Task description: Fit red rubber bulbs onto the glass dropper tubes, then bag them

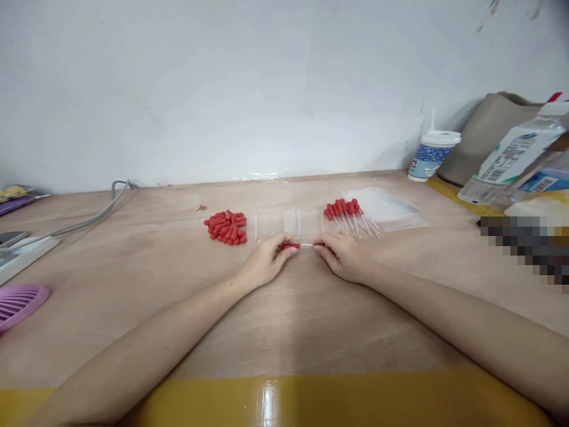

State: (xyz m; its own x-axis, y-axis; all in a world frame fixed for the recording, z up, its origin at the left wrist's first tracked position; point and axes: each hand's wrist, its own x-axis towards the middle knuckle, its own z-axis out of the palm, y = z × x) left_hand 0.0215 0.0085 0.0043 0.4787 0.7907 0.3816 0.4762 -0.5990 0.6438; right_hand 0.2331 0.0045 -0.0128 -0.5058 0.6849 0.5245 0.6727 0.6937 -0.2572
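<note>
One dropper (299, 245) lies level between both hands, its long axis running left to right, parallel to the table's (284, 308) near edge; the red bulb points left, the clear tube right. The left hand (267, 261) pinches the bulb end, the right hand (342, 255) pinches the tube end, fingers closed on it. Just behind lie a pile of red bulbs (226, 227), a row of clear tubes (284, 225) and finished droppers (351, 216), toward the far edge.
</note>
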